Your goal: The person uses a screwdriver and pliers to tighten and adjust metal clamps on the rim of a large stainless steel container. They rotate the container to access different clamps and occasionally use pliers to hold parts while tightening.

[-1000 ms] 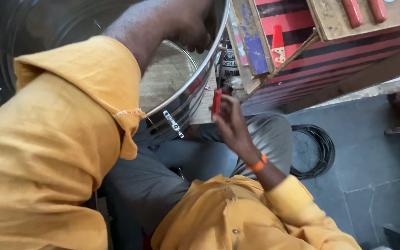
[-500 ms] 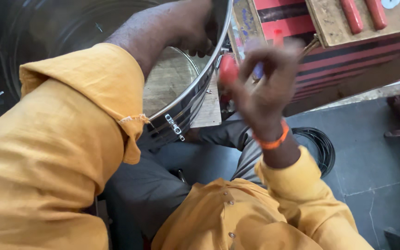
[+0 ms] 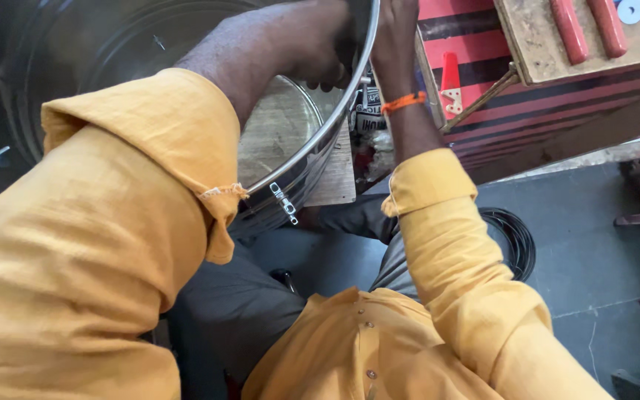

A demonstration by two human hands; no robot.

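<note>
Reaching inside the steel drum point(image 3: 290, 192), the left hand point(image 3: 320, 55) curled against its inner wall near the rim, seemingly to brace it; whether it gripped anything I cannot tell. The right hand point(image 3: 394, 30) pressed outside the rim, its fingers hidden. The drum rested on a wooden board point(image 3: 338, 178) above grey floor point(image 3: 594, 252).

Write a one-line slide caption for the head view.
Left hand inside a steel drum, right hand at its rim.
</note>
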